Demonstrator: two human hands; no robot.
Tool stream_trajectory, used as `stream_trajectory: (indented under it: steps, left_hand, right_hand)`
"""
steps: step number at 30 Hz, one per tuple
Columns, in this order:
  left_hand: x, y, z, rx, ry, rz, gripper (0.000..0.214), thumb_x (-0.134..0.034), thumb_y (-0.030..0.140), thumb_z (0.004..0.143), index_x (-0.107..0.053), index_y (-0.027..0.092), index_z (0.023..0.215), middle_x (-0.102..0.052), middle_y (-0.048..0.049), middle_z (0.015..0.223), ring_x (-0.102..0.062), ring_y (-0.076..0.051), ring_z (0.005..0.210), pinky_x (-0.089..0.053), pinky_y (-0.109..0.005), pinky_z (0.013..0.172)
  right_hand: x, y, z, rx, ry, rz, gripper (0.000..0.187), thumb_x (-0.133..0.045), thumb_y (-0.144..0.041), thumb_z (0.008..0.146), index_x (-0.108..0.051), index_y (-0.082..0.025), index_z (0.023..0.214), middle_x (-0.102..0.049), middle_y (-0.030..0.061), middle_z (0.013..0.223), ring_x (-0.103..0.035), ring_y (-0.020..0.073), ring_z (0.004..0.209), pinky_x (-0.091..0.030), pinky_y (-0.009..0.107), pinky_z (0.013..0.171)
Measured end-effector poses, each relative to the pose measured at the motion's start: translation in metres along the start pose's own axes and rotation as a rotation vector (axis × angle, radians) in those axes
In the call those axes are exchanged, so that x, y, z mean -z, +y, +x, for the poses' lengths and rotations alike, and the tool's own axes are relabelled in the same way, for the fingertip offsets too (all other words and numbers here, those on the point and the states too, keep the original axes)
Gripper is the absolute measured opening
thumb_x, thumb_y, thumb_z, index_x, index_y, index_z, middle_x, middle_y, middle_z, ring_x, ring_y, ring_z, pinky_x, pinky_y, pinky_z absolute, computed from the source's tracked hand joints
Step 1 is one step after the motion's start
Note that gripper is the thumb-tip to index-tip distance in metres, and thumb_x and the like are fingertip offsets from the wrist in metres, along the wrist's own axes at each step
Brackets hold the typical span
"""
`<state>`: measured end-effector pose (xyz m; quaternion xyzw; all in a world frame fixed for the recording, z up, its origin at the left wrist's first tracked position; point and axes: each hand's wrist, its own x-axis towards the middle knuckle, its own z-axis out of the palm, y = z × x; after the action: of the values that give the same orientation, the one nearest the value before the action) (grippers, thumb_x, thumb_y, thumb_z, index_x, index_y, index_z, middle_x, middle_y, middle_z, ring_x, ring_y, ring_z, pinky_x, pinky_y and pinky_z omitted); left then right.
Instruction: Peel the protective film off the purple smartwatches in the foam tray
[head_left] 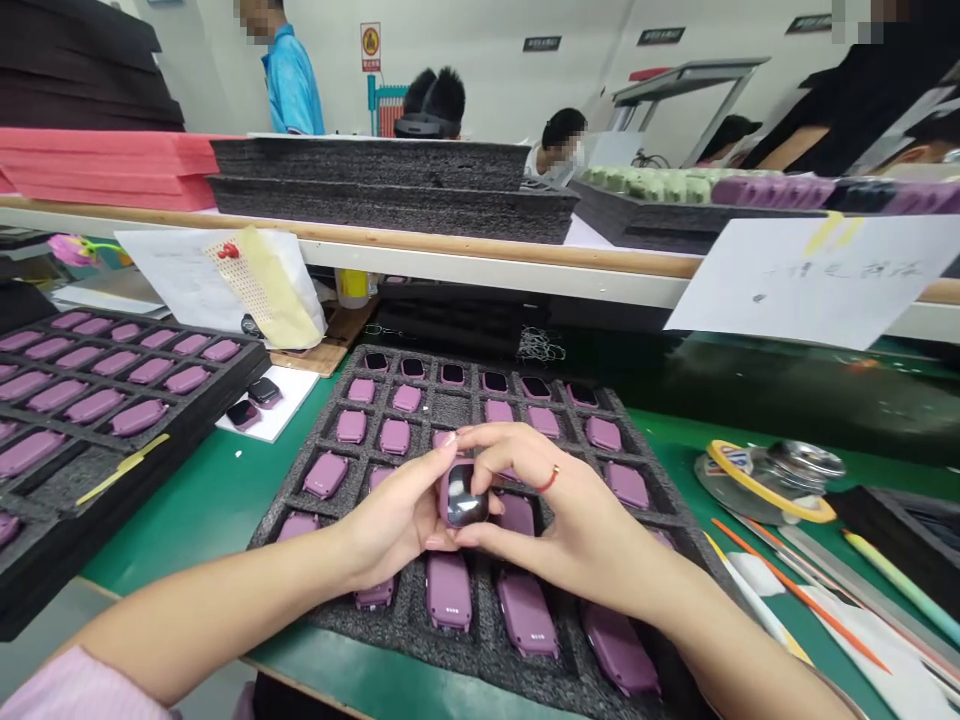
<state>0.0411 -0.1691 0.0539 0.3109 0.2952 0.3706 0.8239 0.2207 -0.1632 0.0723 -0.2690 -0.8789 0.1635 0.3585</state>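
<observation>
My left hand (411,515) cradles one purple watch (466,496) while my right hand (541,490) pinches its other edge; it lies between them, touching both, neither nearer, its long axis roughly away from me (glossy face up). Beneath is one foam tray (451,408), its back row holding six dark-faced watches (495,382); leftward, two loose watches (264,392) rest on white paper (290,402).
</observation>
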Motion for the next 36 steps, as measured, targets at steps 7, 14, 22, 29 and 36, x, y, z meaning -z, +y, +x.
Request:
stream_trajectory:
  steps: [7, 14, 22, 29, 36]
  left_hand:
    - [0.005, 0.0, 0.002, 0.008, -0.064, -0.038, 0.049, -0.065, 0.062, 0.084, -0.063, 0.013, 0.084, -0.062, -0.0037, 0.075, -0.043, -0.003, 0.047, -0.026, -0.014, 0.042]
    - [0.004, 0.001, 0.002, -0.006, -0.11, -0.126, 0.045, -0.071, 0.058, 0.082, -0.065, 0.014, 0.085, -0.056, 0.0013, 0.065, -0.041, -0.003, 0.047, -0.024, -0.014, 0.041]
    - [0.005, 0.003, -0.001, 0.024, -0.152, -0.075, 0.058, -0.065, 0.067, 0.082, -0.073, 0.011, 0.091, -0.07, -0.0082, 0.077, -0.042, -0.003, 0.044, -0.024, -0.017, 0.042]
    - [0.001, 0.004, -0.001, 0.02, -0.141, -0.08, 0.052, -0.07, 0.063, 0.08, -0.072, 0.011, 0.087, -0.069, -0.0072, 0.075, -0.041, -0.003, 0.043, -0.022, -0.018, 0.042]
    - [0.005, 0.002, -0.002, 0.011, -0.147, -0.094, 0.053, -0.066, 0.063, 0.083, -0.07, 0.011, 0.09, -0.066, -0.0063, 0.076, -0.043, -0.003, 0.046, -0.025, -0.017, 0.043]
  right_hand:
    - [-0.004, 0.003, -0.001, 0.095, 0.038, -0.039, 0.019, -0.076, -0.027, 0.085, -0.061, -0.021, 0.093, -0.065, 0.0108, 0.121, -0.064, 0.0226, 0.111, -0.054, 0.037, 0.093]
    - [-0.006, -0.004, 0.001, 0.063, 0.265, -0.018, 0.009, -0.068, -0.014, 0.088, -0.066, -0.023, 0.085, -0.073, 0.0062, 0.102, -0.07, 0.0208, 0.094, -0.057, 0.036, 0.085]
    - [-0.004, 0.004, 0.0, -0.299, 0.773, 0.512, 0.015, -0.069, -0.028, 0.092, -0.064, -0.023, 0.079, -0.076, -0.0005, 0.087, -0.07, 0.0111, 0.059, -0.062, 0.026, 0.063]
    - [-0.008, 0.007, 0.003, -0.241, 0.764, 0.417, 0.021, -0.076, -0.02, 0.086, -0.069, -0.026, 0.104, -0.078, 0.001, 0.101, -0.077, 0.0185, 0.092, -0.065, 0.034, 0.088]
    - [0.007, 0.007, -0.005, 0.132, 0.555, -0.096, 0.031, -0.074, -0.006, 0.082, -0.074, -0.028, 0.104, -0.079, 0.0012, 0.093, -0.076, 0.021, 0.088, -0.066, 0.037, 0.079]
